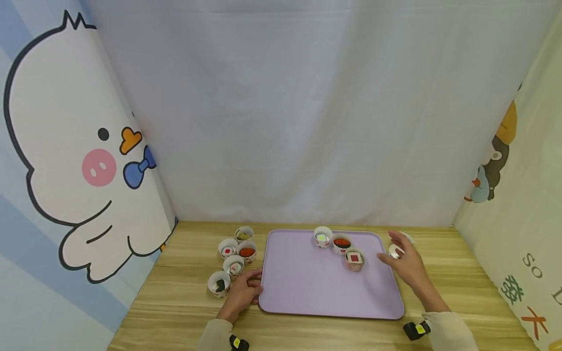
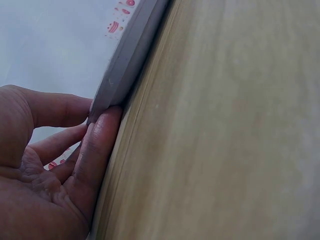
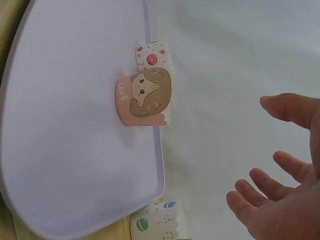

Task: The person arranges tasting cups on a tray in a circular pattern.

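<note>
My left hand [image 1: 242, 292] holds the left edge of a lilac tray [image 1: 325, 287]; in the left wrist view, thumb and fingers of the hand [image 2: 55, 140] pinch the tray's rim [image 2: 125, 62]. Three paper cups stand at the tray's back right: a white one [image 1: 323, 238], one with orange-red filling [image 1: 341, 245] and a pink one [image 1: 354, 261]. Over the tray's right edge is my right hand [image 1: 408, 265], fingers spread and holding nothing. The right wrist view shows this hand [image 3: 285, 195] apart from the pink cup [image 3: 142, 100].
Several filled paper cups stand left of the tray, the nearest [image 1: 219, 284] close to my left hand. Beyond the tray's right edge, partly behind my right hand, are more cups [image 1: 395, 250]. A pale curtain [image 1: 281, 122] hangs behind the wooden table [image 1: 456, 278].
</note>
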`<state>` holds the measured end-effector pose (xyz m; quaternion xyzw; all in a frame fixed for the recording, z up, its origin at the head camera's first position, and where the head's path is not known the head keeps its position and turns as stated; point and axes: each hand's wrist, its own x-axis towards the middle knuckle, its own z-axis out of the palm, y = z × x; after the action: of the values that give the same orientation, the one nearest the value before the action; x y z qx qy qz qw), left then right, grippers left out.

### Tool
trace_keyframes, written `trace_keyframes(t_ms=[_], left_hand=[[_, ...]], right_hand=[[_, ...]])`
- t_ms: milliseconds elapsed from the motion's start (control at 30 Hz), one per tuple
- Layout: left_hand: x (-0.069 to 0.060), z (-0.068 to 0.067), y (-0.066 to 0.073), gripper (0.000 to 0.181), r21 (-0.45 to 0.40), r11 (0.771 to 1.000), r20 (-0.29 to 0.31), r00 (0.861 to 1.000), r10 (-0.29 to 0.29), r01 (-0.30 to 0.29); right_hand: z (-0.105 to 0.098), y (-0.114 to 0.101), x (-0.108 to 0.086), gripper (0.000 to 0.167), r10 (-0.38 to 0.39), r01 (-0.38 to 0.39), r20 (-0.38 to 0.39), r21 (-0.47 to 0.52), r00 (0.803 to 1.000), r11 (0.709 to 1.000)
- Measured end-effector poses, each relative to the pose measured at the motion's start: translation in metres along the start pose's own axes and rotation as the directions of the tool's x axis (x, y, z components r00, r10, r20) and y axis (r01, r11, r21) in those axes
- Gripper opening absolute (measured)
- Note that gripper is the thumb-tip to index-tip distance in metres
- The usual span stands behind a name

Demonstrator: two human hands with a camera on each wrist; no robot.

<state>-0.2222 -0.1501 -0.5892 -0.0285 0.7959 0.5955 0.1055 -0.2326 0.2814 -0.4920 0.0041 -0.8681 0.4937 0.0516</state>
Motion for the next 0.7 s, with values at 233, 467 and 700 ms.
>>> trace_keyframes(t_ms=[233,467,700], left_hand=[[0.000,0.000,0.000,0.055,0.001,1.000,-0.004,1.000,0.008,-0.008],[0.000,0.000,0.000,0.055,-0.006,1.000,-0.005,1.000,0.011,-0.011],[0.000,0.001,0.001,0.055,-0.003,1.000,-0.010,1.000,0.010,-0.010]], right_hand=[[-0.008,0.004,-0.001,0.078,-0.004,0.005,-0.038,0.001,0.999,1.000],[-0.012,0.007,0.000,0.075,0.023,-0.023,-0.061,0.006,0.998,1.000],[-0.017,0.017,0.000,0.078,0.044,-0.044,-0.078,0.007,0.996,0.999]])
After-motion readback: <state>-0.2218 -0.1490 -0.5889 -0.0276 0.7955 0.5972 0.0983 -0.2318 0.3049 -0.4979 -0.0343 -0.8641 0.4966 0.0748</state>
